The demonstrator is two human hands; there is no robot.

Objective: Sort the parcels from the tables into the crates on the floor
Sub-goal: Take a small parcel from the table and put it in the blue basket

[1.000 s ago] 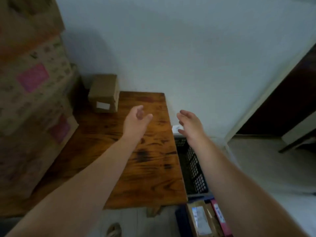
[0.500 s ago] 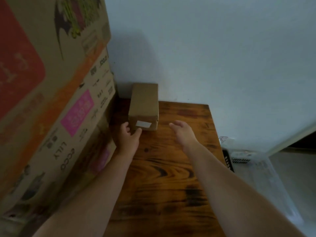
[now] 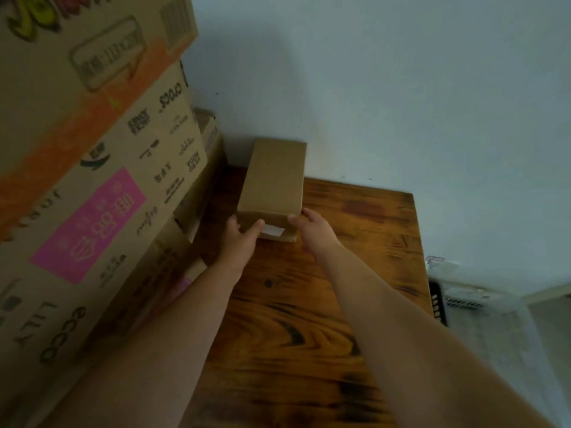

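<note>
I see the parcel (image 3: 273, 183) at the far left of the wooden table (image 3: 355, 273), its far end against the pale wall (image 3: 401, 103). It is a plain brown cardboard box, long and narrow, lying flat, with a small white label (image 3: 272, 230) on its near end face. My left hand (image 3: 239, 242) grips the near left corner, thumb on the end face and fingers round the left side. My right hand (image 3: 312, 233) holds the near right corner, thumb at the edge; its fingers lie along the right side, partly hidden.

A tall stack of printed cartons (image 3: 92, 180) stands just beside the parcel on the left and crowds that hand. Past the table's right edge, lower down, sit a black crate (image 3: 437, 304) and a clear plastic bin (image 3: 482, 307).

Half a second ago the left hand only touched the box, and the right hovered open short of it; now both clasp it.
</note>
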